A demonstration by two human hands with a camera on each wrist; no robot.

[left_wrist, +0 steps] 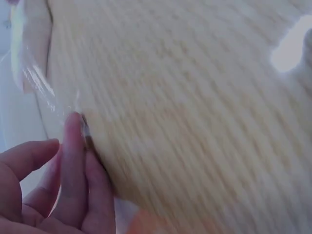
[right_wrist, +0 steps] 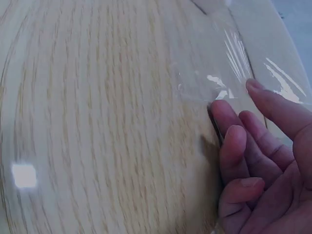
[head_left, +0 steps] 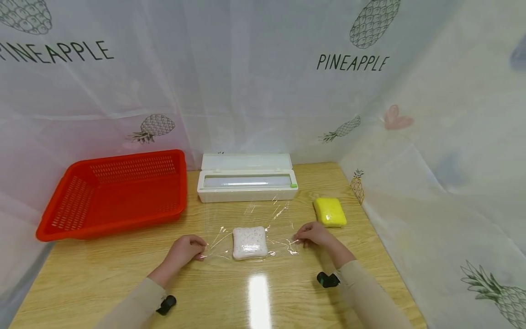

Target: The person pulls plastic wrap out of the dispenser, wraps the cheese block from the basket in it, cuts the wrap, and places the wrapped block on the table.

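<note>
A sheet of clear cling film stretches from a white dispenser box over a white, speckled, soft-cornered square block on the table. At the film's left edge is my left hand; in the left wrist view its index fingertip touches the film, with the thumb apart from it. My right hand is at the right edge. The right wrist view shows its thumb and index fingertip against the film, a gap between them, the other fingers loosely bent.
A red slotted plastic basket stands at the back left. Behind my right hand lies a shiny yellow block. The dispenser's lid is raised, with a roll inside. Pineapple-print curtains enclose the wooden table.
</note>
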